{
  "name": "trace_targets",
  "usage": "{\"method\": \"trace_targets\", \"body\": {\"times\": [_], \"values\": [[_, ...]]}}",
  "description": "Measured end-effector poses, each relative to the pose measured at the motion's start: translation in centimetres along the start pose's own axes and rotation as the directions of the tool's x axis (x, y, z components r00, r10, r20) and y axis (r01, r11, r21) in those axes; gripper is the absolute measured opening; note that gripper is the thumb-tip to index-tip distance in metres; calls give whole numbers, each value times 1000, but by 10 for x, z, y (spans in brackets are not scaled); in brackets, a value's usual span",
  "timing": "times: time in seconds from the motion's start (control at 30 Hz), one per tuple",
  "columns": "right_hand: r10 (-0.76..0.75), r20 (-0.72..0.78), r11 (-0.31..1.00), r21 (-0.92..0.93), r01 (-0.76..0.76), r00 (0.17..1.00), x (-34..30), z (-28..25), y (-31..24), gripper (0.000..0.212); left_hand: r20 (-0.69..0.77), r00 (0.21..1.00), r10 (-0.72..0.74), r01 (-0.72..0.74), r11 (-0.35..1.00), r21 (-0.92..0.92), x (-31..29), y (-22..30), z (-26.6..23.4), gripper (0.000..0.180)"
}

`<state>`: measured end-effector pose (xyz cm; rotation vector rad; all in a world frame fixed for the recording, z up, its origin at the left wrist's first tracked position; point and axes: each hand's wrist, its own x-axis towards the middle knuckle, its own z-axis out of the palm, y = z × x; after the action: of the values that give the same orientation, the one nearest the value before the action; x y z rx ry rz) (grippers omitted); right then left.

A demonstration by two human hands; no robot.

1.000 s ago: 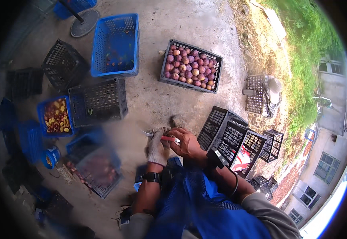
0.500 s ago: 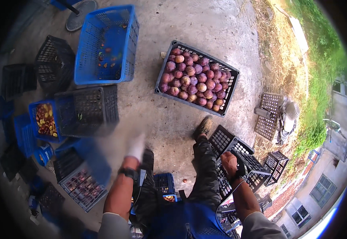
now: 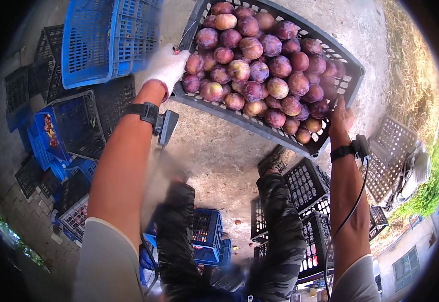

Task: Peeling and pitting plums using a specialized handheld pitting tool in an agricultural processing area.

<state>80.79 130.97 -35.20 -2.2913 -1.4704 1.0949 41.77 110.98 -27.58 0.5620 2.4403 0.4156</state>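
A black plastic crate [image 3: 267, 135] full of purple-red plums [image 3: 252, 73] spans the space between my hands. My left hand [image 3: 167, 66], in a white glove, is closed on the crate's left end. At the right end, my right hand [image 3: 341, 120], without a glove, has its fingers round the crate wall; part of them is hidden behind it. The crate sits slanted, its right end nearer to me. I cannot tell whether its bottom touches the ground.
Blue crates [image 3: 109, 43] stand at the far left, with black crates [image 3: 78, 126] below them. Stacked black crates [image 3: 307, 186] flank my right leg, and a blue crate [image 3: 207, 226] is between my legs. A brown crate [image 3: 391, 136] lies at the right, by the straw.
Both hands have moved forward onto the crate of plums, which now looks larger and closer. My right hand has left the empty black crates; a blurred blue thing by my left arm is gone.
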Motion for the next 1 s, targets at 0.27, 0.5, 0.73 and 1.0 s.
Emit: {"method": "trace_targets", "body": {"times": [0.27, 0.5, 0.73, 1.0], "values": [[135, 126, 946, 280, -165, 983, 21, 2, 17, 68, -116, 987, -107, 66, 948, -311, 19, -12, 36, 29], [81, 362, 958, 229, -173, 929, 77, -15, 59, 58, -61, 997, -40, 18, 945, -328, 15, -22, 15, 27], [90, 473, 971, 155, -184, 876, 75, -47, 74, 59, 111, 988, 108, -63, 934, -351, 14, -31, 1, 27], [249, 335, 910, 241, -338, 909, -87, 6, 136, 56, 98, 995, 33, -14, 982, -186, -40, -129, -2, 25]]}}
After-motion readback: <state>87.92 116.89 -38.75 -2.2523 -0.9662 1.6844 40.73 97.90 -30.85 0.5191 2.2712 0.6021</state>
